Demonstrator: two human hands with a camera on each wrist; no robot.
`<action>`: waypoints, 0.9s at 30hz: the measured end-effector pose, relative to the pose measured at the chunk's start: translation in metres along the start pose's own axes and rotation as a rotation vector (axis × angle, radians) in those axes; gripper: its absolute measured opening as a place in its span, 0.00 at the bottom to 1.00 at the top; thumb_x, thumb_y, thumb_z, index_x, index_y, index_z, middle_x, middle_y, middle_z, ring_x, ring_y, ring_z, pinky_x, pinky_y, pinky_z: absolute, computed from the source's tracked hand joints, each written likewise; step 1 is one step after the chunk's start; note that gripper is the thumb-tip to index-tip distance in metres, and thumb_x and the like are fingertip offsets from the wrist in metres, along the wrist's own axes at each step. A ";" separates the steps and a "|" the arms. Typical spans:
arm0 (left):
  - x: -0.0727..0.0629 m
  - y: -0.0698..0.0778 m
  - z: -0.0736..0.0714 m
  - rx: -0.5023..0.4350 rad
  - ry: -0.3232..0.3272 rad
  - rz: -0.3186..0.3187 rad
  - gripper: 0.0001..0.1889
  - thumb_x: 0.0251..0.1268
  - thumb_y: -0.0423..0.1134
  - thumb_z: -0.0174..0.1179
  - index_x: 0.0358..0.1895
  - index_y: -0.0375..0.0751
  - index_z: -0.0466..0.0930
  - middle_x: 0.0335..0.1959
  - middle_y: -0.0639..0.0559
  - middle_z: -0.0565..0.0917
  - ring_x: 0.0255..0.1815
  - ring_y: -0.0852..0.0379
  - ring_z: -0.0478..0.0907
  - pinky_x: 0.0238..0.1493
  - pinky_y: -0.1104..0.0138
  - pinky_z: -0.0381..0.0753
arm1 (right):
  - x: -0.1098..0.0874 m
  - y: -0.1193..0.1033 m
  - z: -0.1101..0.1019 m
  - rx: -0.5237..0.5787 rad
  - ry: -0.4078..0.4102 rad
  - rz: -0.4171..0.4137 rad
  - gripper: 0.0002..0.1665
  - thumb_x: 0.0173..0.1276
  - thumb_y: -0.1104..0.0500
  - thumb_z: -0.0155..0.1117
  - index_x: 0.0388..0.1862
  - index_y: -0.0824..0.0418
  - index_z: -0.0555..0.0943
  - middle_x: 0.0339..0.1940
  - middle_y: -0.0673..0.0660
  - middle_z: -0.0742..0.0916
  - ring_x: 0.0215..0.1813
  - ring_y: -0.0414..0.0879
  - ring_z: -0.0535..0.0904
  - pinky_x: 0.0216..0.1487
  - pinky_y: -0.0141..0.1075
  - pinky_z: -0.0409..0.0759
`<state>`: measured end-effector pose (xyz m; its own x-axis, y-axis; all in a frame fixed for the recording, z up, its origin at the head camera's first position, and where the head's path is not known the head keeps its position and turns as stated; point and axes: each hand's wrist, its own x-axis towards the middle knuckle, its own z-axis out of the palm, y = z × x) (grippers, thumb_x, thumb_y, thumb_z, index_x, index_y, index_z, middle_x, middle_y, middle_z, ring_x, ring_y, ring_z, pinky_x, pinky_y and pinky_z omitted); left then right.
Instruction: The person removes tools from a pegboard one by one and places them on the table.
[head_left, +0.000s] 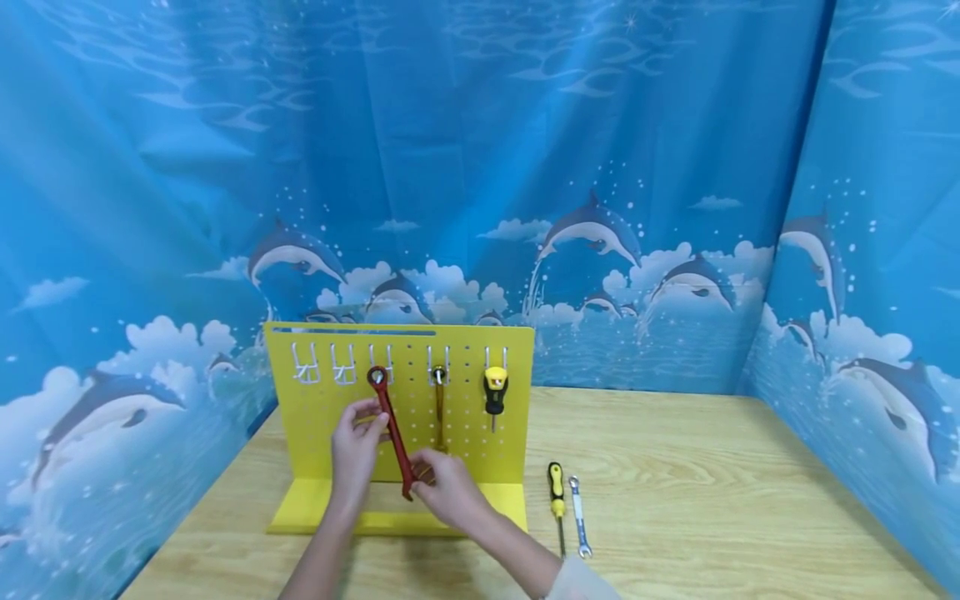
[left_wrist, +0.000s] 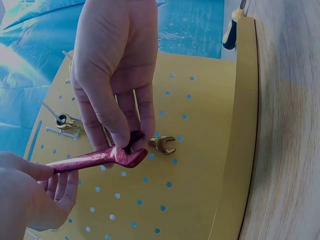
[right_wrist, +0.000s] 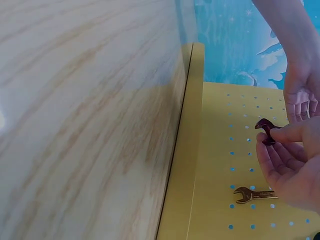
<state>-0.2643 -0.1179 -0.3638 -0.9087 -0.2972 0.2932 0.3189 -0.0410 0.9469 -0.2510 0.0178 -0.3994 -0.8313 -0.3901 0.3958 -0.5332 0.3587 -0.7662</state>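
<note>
A red combination wrench [head_left: 395, 433] slants down the front of a yellow pegboard [head_left: 322, 433], its ring end over the third hook pair from the left. My left hand [head_left: 355, 450] pinches its shaft between thumb and fingers. Lower down, my right hand [head_left: 450, 490] grips the open end; the right wrist view shows this end [right_wrist: 267, 129] between thumb and fingers. Whether the ring bears on the hook is hard to tell. Just right of it hangs a gold wrench [head_left: 440, 412], its open end [left_wrist: 164, 145] behind my right hand in the left wrist view.
A short yellow-black screwdriver [head_left: 495, 390] hangs at the pegboard's right. Two hooks [head_left: 305, 367] at the left hold nothing. On the wooden table [head_left: 712, 483], right of the board, lie a long yellow-black screwdriver [head_left: 557, 492] and a silver-blue wrench [head_left: 579, 517]. A blue dolphin-print curtain [head_left: 465, 167] stands behind.
</note>
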 end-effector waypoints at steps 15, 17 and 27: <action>-0.017 0.015 0.005 -0.051 -0.005 0.034 0.12 0.61 0.22 0.52 0.47 0.22 0.67 0.41 0.38 0.74 0.32 0.61 0.76 0.36 0.68 0.81 | -0.016 -0.011 -0.017 0.031 -0.023 -0.008 0.14 0.57 0.74 0.61 0.43 0.67 0.78 0.32 0.51 0.83 0.34 0.39 0.78 0.37 0.27 0.78; -0.019 0.017 0.006 -0.057 -0.008 0.036 0.11 0.61 0.22 0.52 0.47 0.23 0.68 0.42 0.38 0.74 0.32 0.60 0.77 0.37 0.68 0.81 | -0.017 -0.013 -0.021 0.026 -0.026 -0.018 0.14 0.57 0.74 0.61 0.43 0.67 0.78 0.32 0.51 0.83 0.34 0.39 0.79 0.37 0.27 0.78; -0.033 0.026 0.018 -0.120 -0.080 0.080 0.11 0.59 0.20 0.53 0.45 0.23 0.68 0.39 0.37 0.75 0.34 0.56 0.77 0.37 0.64 0.81 | -0.033 -0.013 -0.039 0.025 -0.039 -0.040 0.13 0.59 0.73 0.60 0.44 0.65 0.78 0.31 0.49 0.83 0.34 0.37 0.77 0.38 0.29 0.78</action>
<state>-0.2310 -0.0921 -0.3461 -0.8962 -0.2271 0.3811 0.4166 -0.1350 0.8990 -0.2229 0.0592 -0.3828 -0.8022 -0.4370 0.4068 -0.5615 0.3207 -0.7628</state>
